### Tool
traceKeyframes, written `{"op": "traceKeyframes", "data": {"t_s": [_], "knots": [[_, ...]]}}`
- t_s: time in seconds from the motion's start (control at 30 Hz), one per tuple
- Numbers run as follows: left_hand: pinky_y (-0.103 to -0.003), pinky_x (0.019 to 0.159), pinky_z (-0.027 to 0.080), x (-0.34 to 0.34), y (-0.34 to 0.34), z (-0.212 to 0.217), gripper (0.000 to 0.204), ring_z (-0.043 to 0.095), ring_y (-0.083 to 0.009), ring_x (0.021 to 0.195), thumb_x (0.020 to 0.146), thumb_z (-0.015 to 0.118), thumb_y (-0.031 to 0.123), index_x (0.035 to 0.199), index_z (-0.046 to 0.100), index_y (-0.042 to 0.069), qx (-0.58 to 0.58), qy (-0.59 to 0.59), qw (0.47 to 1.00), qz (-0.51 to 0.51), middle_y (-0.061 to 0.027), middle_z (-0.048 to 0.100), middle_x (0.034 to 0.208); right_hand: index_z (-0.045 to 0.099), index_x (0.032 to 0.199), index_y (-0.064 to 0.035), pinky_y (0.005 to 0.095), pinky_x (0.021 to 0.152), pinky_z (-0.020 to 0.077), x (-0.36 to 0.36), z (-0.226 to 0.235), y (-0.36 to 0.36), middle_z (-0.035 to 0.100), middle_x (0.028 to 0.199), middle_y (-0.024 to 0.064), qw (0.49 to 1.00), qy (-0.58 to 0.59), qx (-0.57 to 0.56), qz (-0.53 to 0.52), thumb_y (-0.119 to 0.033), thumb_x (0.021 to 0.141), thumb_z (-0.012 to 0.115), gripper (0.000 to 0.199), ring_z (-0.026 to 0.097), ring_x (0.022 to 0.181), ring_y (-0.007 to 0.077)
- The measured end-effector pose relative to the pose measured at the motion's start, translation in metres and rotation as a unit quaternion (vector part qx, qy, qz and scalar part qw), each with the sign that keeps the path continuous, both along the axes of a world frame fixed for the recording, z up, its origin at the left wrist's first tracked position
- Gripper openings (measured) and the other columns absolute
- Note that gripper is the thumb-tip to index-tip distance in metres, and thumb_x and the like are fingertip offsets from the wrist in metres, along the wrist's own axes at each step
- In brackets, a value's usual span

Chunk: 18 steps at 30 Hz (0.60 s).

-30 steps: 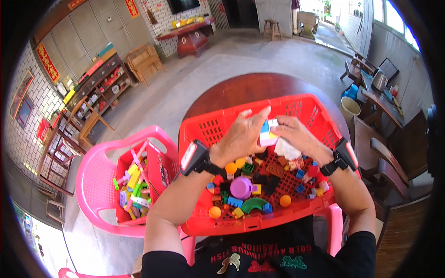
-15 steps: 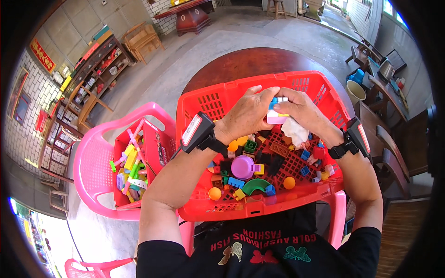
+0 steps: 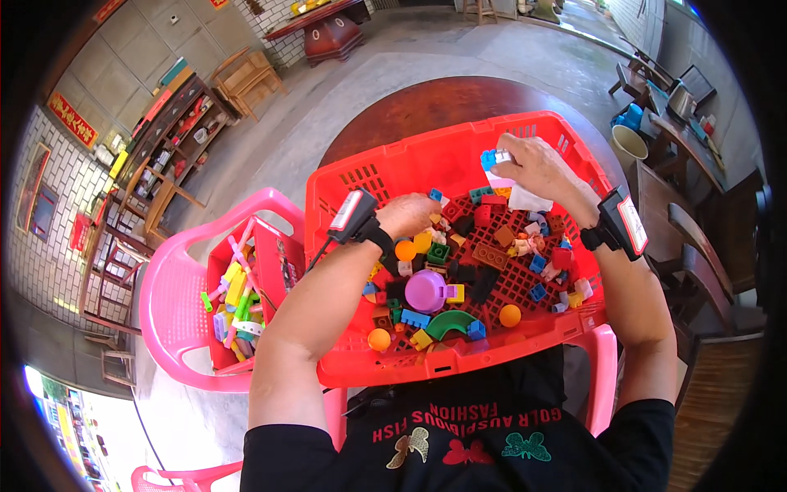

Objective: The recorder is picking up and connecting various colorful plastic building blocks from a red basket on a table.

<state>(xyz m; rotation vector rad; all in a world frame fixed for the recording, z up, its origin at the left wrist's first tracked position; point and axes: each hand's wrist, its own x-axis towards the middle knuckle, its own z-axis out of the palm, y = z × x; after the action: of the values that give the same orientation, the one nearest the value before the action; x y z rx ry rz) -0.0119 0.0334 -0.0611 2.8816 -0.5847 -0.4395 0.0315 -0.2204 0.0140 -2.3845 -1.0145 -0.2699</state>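
My right hand [image 3: 537, 168] is raised over the far right of a red plastic basket [image 3: 443, 377]. It grips a small stack of toy bricks [image 3: 494, 159], blue and white. A crumpled white cloth [image 3: 529, 199] hangs below the same hand. My left hand [image 3: 408, 216] is low in the far left of the basket, its fingers curled down among the pieces. A blue brick [image 3: 434, 195] shows at its fingertips; whether it is pinched there is hidden. Nearer me lie a purple toy cup [image 3: 426, 292], a green curved piece [image 3: 449, 324] and an orange ball [image 3: 510, 316].
The basket rests at a round brown table [image 3: 385, 119]. Left of it, a pink chair [image 3: 176, 328] bears a red box [image 3: 279, 261] of colourful toy pieces. Wooden chairs [image 3: 684, 254] and a cream bucket [image 3: 629, 146] stand at the right.
My hands have parted. The left went down into the basket's far left part, while the right moved right with the toy bricks and white cloth. The view has shifted slightly.
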Motion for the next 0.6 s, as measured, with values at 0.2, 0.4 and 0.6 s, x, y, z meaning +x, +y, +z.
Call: {"op": "traceKeyframes", "data": {"t_s": [0.2, 0.4, 0.6], "knots": [[-0.038, 0.075, 0.046, 0.0, -0.007, -0.008, 0.017, 0.058, -0.0293, 0.089, 0.076, 0.057, 0.015, 0.09, 0.062, 0.006, -0.026, 0.07, 0.997, -0.033, -0.015, 0.061, 0.09, 0.052, 0.084, -0.0001, 0.0448, 0.064, 0.044, -0.003, -0.007, 0.002, 0.058, 0.071, 0.0203, 0.999, 0.034, -0.037, 0.004, -0.027, 0.076, 0.06, 0.029, 0.058, 0.072, 0.0368], [-0.038, 0.065, 0.046, -0.003, -0.011, 0.012, 0.021, 0.06, -0.0272, 0.079, 0.07, 0.064, 0.02, 0.084, 0.06, 0.005, 0.035, 0.175, 0.982, 0.059, -0.0121, 0.061, 0.082, 0.052, 0.084, -0.0009, 0.0438, 0.063, 0.0445, -0.002, -0.008, -0.001, 0.059, 0.072, 0.0194, 0.999, 0.024, -0.033, 0.016, -0.027, 0.074, 0.062, 0.029, 0.059, 0.072, 0.0364], [-0.043, 0.069, 0.048, -0.011, -0.018, 0.022, 0.027, 0.062, -0.0296, 0.084, 0.071, 0.061, 0.019, 0.092, 0.063, 0.004, 0.093, 0.121, 0.988, -0.03, -0.0148, 0.064, 0.086, 0.052, 0.085, -0.0005, 0.043, 0.063, 0.0446, -0.002, -0.007, 0.001, 0.059, 0.073, 0.019, 0.996, 0.061, -0.058, 0.041, -0.023, 0.072, 0.063, 0.028, 0.059, 0.073, 0.0359]]}}
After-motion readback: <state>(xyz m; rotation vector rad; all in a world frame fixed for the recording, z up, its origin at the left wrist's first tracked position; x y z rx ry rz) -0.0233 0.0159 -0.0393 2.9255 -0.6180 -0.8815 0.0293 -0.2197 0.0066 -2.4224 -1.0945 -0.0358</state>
